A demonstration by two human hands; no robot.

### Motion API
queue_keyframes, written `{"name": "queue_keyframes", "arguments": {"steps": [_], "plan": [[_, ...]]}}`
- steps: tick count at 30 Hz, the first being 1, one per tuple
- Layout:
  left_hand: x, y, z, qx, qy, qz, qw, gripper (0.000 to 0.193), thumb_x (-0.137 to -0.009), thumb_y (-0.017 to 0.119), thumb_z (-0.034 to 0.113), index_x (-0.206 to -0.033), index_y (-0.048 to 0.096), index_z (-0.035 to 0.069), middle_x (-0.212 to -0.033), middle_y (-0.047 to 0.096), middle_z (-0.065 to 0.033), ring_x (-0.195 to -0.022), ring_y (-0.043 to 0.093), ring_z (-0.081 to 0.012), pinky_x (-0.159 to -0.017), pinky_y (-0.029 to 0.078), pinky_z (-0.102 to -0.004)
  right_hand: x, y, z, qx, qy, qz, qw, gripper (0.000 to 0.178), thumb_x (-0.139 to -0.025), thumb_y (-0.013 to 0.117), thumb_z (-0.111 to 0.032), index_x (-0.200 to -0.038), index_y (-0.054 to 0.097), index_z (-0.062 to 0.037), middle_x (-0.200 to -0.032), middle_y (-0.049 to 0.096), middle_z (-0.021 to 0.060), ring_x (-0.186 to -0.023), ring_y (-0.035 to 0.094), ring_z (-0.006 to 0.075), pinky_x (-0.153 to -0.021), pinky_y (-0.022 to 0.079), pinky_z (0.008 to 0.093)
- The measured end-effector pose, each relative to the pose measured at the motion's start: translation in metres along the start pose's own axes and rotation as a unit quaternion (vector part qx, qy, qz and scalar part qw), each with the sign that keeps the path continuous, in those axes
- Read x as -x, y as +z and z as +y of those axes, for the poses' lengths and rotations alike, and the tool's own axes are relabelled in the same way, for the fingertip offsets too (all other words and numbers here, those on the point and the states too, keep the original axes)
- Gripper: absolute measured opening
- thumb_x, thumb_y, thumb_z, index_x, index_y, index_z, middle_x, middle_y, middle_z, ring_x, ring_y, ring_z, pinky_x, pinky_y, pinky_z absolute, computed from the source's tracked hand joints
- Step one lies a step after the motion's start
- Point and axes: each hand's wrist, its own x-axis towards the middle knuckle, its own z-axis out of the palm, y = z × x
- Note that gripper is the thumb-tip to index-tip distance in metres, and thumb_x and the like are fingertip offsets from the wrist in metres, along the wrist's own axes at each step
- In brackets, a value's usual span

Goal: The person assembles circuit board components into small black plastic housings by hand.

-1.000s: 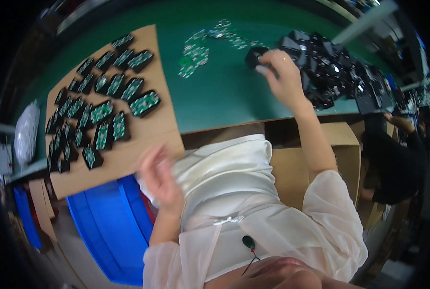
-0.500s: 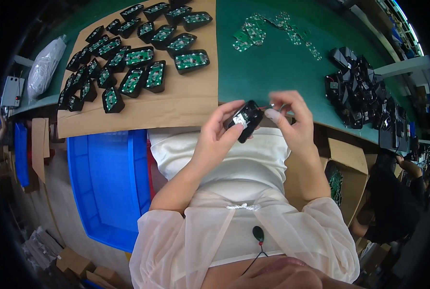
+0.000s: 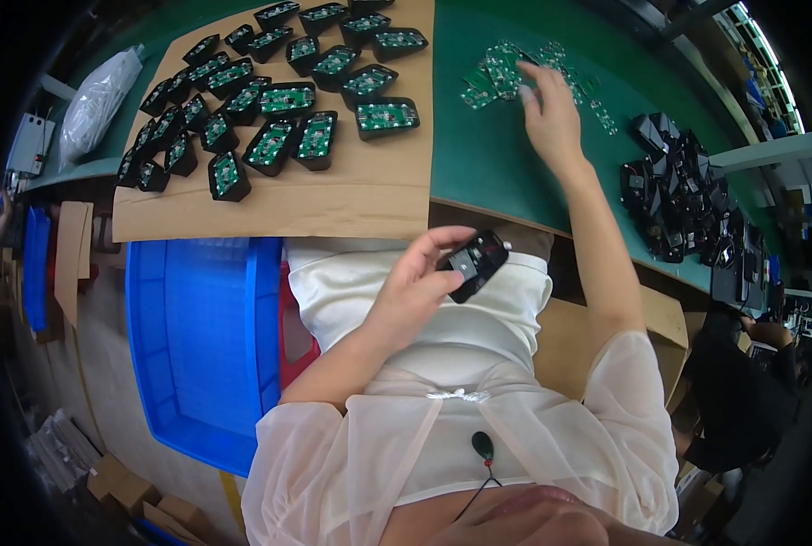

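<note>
My left hand (image 3: 412,289) holds a small black plastic housing (image 3: 486,262) in front of my waist, tilted, its inside turned up. A grey block lies in it near my thumb, and a small light-coloured part sticks out at its right end. My right hand (image 3: 553,123) is stretched out over the green table, with thumb and fingers apart. Its fingertips are at a loose pile of green circuit boards (image 3: 501,71); whether they touch a board I cannot tell.
Several black housings with green boards (image 3: 386,116) stand on brown cardboard (image 3: 351,196) at the left. Black housings (image 3: 670,182) are heaped at the right. A blue bin (image 3: 201,318) stands below the table's left, an open cardboard box (image 3: 656,318) below right. A person in black is at far right.
My right hand has left the housing and reached forward to the circuit boards. My left hand keeps the housing, now slightly lower and turned. The whole view has shifted a little.
</note>
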Motion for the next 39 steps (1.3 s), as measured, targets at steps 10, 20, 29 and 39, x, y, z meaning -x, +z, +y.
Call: {"name": "queue_keyframes", "arguments": {"steps": [10,20,29,39], "plan": [[0.008,0.002,-0.015,-0.057,-0.079,-0.044,0.994,0.03,-0.086,0.049,0.002,-0.116,0.046,0.003,-0.11,0.055,-0.007,-0.102,0.051,-0.0136,-0.088,0.041,-0.0265,-0.034,-0.002,0.041,0.203,-0.231,-0.145,0.94,0.039,-0.071,0.052,0.001,-0.107,0.054,-0.0134,-0.107,0.056,0.0009,-0.102,0.05,0.0211,-0.078,0.044,0.0341],[-0.014,-0.004,0.0,-0.087,0.018,0.058,0.994,0.027,-0.091,0.047,0.013,-0.113,0.044,-0.001,-0.097,0.06,-0.015,-0.084,0.063,-0.0236,-0.068,0.052,-0.0291,0.024,-0.046,0.01,-0.171,0.112,-0.13,0.97,0.023,-0.082,0.057,-0.006,-0.105,0.058,-0.0066,-0.084,0.057,0.0031,-0.068,0.055,0.0133,-0.06,0.043,0.0241],[-0.028,-0.004,-0.008,-0.13,0.106,0.108,0.98,0.026,-0.09,0.045,0.006,-0.114,0.043,-0.003,-0.092,0.059,-0.0116,-0.07,0.062,-0.0168,-0.051,0.05,-0.0245,0.102,-0.075,-0.104,-0.585,0.289,-0.033,0.757,0.024,-0.082,0.06,-0.001,-0.1,0.046,0.0012,-0.083,0.057,0.0094,-0.064,0.059,0.0126,-0.054,0.048,0.0217],[-0.026,0.001,-0.013,-0.122,0.138,0.132,0.974,0.025,-0.089,0.046,0.005,-0.112,0.042,-0.003,-0.089,0.058,-0.0117,-0.068,0.062,-0.0154,-0.052,0.051,-0.0252,0.112,-0.062,-0.116,-0.604,0.291,-0.044,0.74,0.021,-0.083,0.058,0.0,-0.1,0.045,0.0014,-0.085,0.057,0.0111,-0.067,0.06,0.014,-0.059,0.05,0.023]]}}
